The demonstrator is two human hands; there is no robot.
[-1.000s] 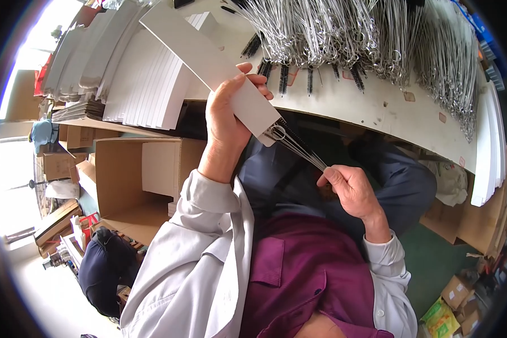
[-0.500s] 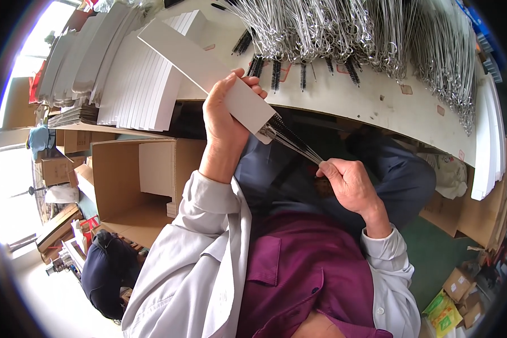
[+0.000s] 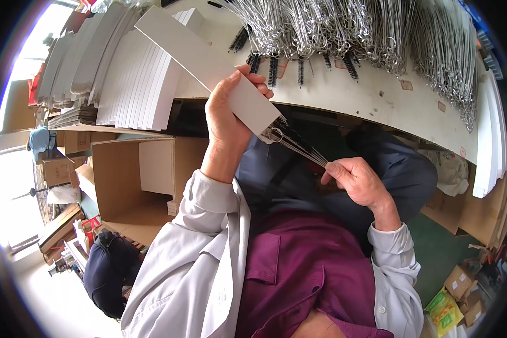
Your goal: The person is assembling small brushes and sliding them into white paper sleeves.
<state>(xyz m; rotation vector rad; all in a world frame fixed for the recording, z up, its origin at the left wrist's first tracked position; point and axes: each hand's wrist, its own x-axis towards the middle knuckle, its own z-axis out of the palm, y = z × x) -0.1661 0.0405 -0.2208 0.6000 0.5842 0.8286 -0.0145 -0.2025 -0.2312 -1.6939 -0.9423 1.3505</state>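
My left hand is closed around a long, narrow white box, tilted with its far end up to the left. At the box's lower end, a bundle of thin wire-handled brushes with black bristles and wire loops shows partly outside. My right hand pinches the other end of that bundle between thumb and fingers. How far the brushes reach inside the box is hidden.
Many wire brushes lie heaped on the table. White boxes are stacked at its left. Below stands an open carton. Another person is bent over at the lower left. More white boxes stand at the right edge.
My right hand has shifted slightly right and down with the brush ends. A wire loop at the box's mouth now shows more clearly. My left hand still holds the box, barely moved.
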